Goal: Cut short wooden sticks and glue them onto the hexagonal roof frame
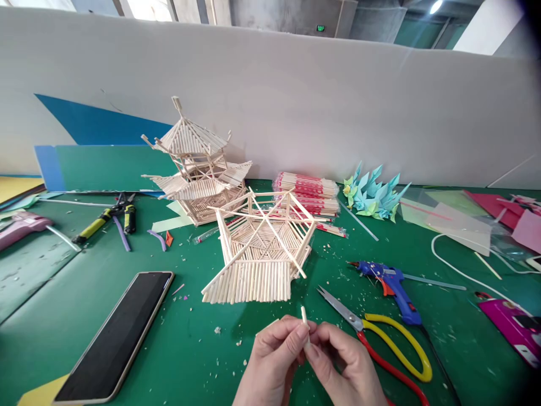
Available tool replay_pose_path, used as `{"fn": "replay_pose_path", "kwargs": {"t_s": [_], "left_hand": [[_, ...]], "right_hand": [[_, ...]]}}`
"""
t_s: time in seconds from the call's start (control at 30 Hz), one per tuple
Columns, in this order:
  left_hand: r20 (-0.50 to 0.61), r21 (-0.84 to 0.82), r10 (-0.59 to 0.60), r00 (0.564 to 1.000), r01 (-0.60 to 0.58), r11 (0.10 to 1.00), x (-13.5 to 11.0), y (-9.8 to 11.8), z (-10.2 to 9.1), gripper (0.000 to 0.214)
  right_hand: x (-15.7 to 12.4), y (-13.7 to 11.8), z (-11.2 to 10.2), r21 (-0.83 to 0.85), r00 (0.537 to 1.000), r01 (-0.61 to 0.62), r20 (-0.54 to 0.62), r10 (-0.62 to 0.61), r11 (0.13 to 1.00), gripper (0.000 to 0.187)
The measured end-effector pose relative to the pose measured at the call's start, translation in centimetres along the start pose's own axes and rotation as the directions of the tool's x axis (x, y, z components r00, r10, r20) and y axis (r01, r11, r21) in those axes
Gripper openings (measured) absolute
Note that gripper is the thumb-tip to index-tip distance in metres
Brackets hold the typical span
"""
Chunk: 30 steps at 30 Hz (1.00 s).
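My left hand (274,356) and my right hand (340,361) meet at the front middle of the table. Between their fingertips they pinch a short wooden stick (304,317), its pale end pointing up. Just beyond them stands a half-built wooden stick model (249,281), with a six-sided frame, crossing sticks on top and one sloped roof panel facing me. Scissors (353,321) with one yellow and one red handle lie open beside my right hand. A blue glue gun (395,285) rests on its side farther right.
A finished-looking stick pagoda (198,186) stands behind, near packs of sticks (306,186) and a folded-paper piece (374,194). At left are a phone (118,338), pliers (103,217) and a pink glue gun (25,228). Scraps dot the green table (190,361); a white partition (296,107) rises behind.
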<state>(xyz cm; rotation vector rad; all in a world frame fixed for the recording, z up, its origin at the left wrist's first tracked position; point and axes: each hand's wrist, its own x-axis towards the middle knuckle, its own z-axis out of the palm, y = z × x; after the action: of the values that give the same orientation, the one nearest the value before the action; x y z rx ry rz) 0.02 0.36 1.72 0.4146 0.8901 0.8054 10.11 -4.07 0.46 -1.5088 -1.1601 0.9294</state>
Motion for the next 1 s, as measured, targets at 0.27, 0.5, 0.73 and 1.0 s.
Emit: {"fn": "replay_pose_path", "kwargs": {"t_s": [0.27,0.5,0.73,1.0], "left_hand": [[-0.05,0.061,0.131,0.99,-0.128,0.99,-0.1,0.6,-0.4,0.029],[-0.155,0.123,0.245,0.957,-0.227,0.966,0.0,1.9,-0.9,0.027],[-0.18,0.113,0.27,0.946,-0.253,0.961,0.5,2.3,-0.9,0.021],[-0.24,0.09,0.274,0.931,-0.26,0.961,1.2,1.9,-1.1,0.023]], "right_hand": [[2.0,-1.8,-0.3,0.199,0.997,-0.074,0.034,0.069,0.977,0.03],[4.1,-1.9,0.2,0.117,0.997,-0.054,0.055,0.048,0.992,0.03],[4.9,-2.2,0.9,0.141,0.999,-0.047,-0.018,0.05,0.989,0.029],[5.4,-2.6,1.0,0.12,0.998,-0.044,-0.045,0.049,0.992,0.028]]}}
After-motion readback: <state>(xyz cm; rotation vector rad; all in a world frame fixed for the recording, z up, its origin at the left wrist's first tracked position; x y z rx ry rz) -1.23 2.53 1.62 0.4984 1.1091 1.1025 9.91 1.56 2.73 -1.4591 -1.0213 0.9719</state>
